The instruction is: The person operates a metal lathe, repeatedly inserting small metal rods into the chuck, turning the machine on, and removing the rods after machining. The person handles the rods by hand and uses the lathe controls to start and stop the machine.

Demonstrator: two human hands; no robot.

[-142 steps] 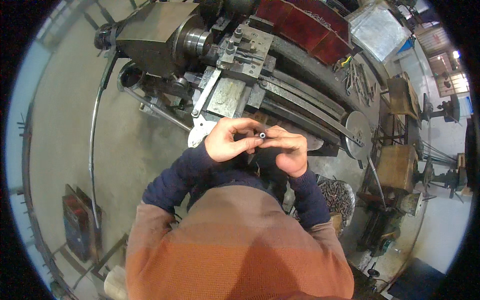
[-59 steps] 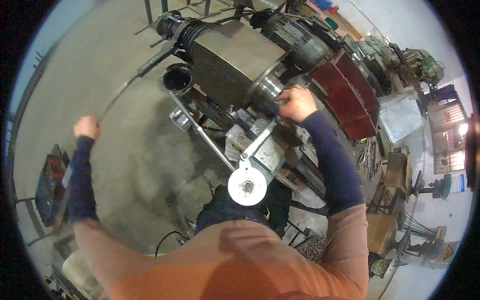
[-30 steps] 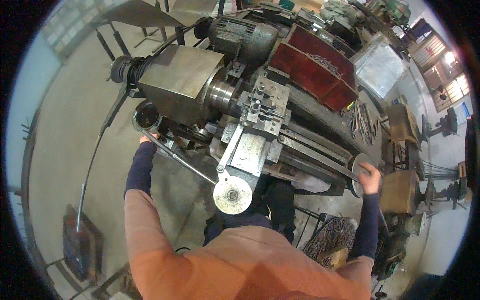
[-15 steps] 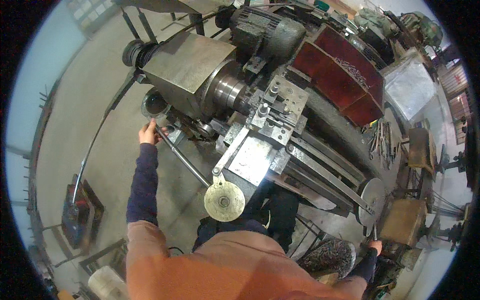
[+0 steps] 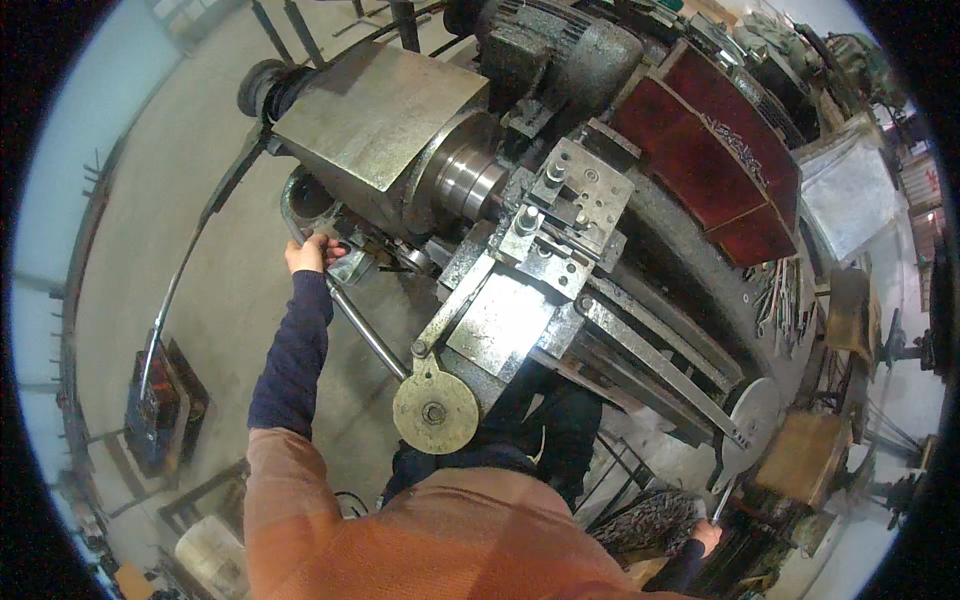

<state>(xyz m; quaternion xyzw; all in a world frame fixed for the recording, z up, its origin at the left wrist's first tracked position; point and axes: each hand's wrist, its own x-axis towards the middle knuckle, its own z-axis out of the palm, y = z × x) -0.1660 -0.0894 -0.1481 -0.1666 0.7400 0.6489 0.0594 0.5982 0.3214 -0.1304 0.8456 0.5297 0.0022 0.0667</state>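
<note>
A small metalworking lathe with a grey boxy headstock [image 5: 370, 110] fills the middle. My left hand [image 5: 313, 253] is closed around the upper part of a long metal lever [image 5: 368, 332], whose lower end reaches a round brass-coloured disc [image 5: 435, 412]. At the lower right, my right hand [image 5: 706, 538] grips a slim metal handle [image 5: 722, 500] below a grey round plate [image 5: 752, 415]. Between the hands sit the tool-post block [image 5: 590, 195] and a flat shiny slide plate [image 5: 503, 320]. A bright cylindrical spindle end [image 5: 470, 183] faces the tool post.
A dark electric motor [image 5: 560, 60] stands behind the headstock. Beside it is a red tray [image 5: 700, 150] with metal shavings. Several hand tools [image 5: 785, 305] lie at the right, near a brown box [image 5: 800, 455]. A thin rod [image 5: 185, 265] slants down to a dark block [image 5: 155, 420] on the left.
My left hand has shifted slightly right and down, with its fingers now curled over the lever. My right hand has moved left and down with its handle. The view has shifted a little.
</note>
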